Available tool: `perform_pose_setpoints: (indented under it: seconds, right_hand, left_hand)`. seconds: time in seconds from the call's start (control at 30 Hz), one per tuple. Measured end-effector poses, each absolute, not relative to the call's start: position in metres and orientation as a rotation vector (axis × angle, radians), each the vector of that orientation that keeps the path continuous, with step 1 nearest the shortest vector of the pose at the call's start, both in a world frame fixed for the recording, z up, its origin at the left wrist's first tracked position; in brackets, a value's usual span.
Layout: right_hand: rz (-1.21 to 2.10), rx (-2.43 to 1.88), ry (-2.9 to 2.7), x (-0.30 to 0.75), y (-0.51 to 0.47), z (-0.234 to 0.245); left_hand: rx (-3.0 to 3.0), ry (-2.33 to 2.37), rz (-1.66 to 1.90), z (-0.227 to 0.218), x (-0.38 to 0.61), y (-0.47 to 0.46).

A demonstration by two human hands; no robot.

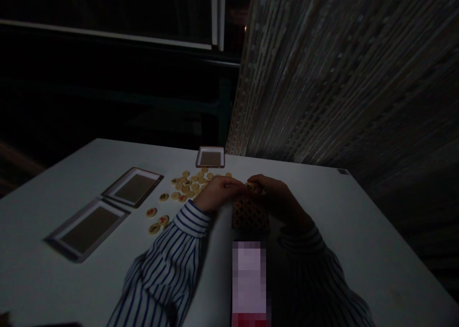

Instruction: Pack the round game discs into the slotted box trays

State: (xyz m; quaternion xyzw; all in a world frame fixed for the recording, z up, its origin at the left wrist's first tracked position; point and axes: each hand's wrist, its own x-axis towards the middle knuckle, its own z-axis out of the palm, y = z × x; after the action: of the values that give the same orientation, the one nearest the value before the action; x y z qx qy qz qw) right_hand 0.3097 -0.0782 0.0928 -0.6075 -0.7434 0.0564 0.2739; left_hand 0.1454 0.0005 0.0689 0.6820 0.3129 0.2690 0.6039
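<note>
**Small round piece held at the fingertips over a dark patterned block**

You are pinching a round piece (250, 187) with your right hand (274, 195), its fingers curling nearly closed around the edge. Your left hand (222, 190) is meeting it from the other side, its fingers lying loosely bent; whether they are also gripping the piece, you cannot tell from here. The piece is sitting between both sets of fingertips, above the patterned block (250, 217), which is showing too dimly for its make-up to be told.

The piece is probably being light, stiff and hard to break, wood or plastic by its look, with a smooth face that could be slipping under a dry thumb. You are best taking it by the rim, thumb opposite forefinger.

Loose pieces (186, 189) are lying scattered beyond and beside your left wrist, some showing red or black characters. A small tray (210, 166) is resting behind them; two larger trays (134, 188) (91, 229) are lying to the left.

The white table (333, 231) is looking flat and smooth. The room is sitting in gloom, with a strand curtain (304, 64) hanging beyond the table.
</note>
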Motion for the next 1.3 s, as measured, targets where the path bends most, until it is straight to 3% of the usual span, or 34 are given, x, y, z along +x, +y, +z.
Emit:
perform_pose_setpoints:
  seconds: [0.4, 0.87, 1.3]
  right_hand:
    - [0.274, -1.497, -2.049, 0.3115, -0.0786, 0.0886]
    - [0.2, -1.622, -2.074, 0.3108, -0.081, 0.0915]
    - [0.142, -1.472, -2.105, 0.3164, -0.0804, 0.0841]
  left_hand:
    - [1.605, 0.716, 0.628, 0.0653, 0.1413, 0.0067]
    - [1.623, 0.747, 0.707, 0.0674, 0.1477, 0.0015]
    - [1.691, 0.731, 0.736, 0.0672, 0.1483, 0.0]
